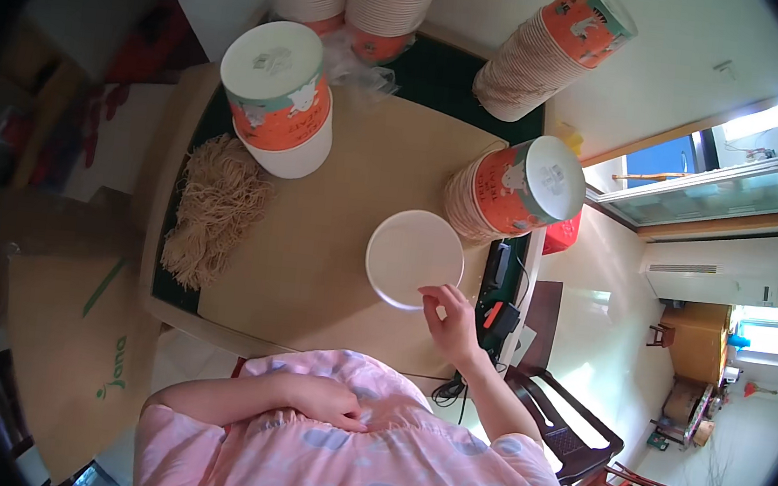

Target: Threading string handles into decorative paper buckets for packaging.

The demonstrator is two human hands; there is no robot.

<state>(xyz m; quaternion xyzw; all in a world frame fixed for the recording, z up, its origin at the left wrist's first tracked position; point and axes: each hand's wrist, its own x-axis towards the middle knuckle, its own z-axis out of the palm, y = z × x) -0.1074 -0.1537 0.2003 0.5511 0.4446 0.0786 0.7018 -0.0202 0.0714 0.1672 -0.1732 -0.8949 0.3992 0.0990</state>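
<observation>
A white paper tub [407, 254] stands on the brown board, its round mouth facing up. At its near right rim is my right hand [449, 324], thumb and fingertips pinched together on the edge. My left hand [327, 401] lies against my pink patterned top with its fingers curled, away from the table things. Just beyond the tub to the right is a stack of orange and green printed paper tubs [506, 191], bottoms up. Another printed tub [279, 120] sits upside down over a white one at the far left. Tangled beige shredded paper [216, 212] lies beside it.
More tall tub stacks [395, 5] rise at the back, with clear plastic wrap [359, 71] near them. A leaning stack [552, 53] stands by the wall. Black devices [500, 319] and cables line the table's right edge. A cardboard box [70, 343] is at left, dark chairs [568, 429] at right.
</observation>
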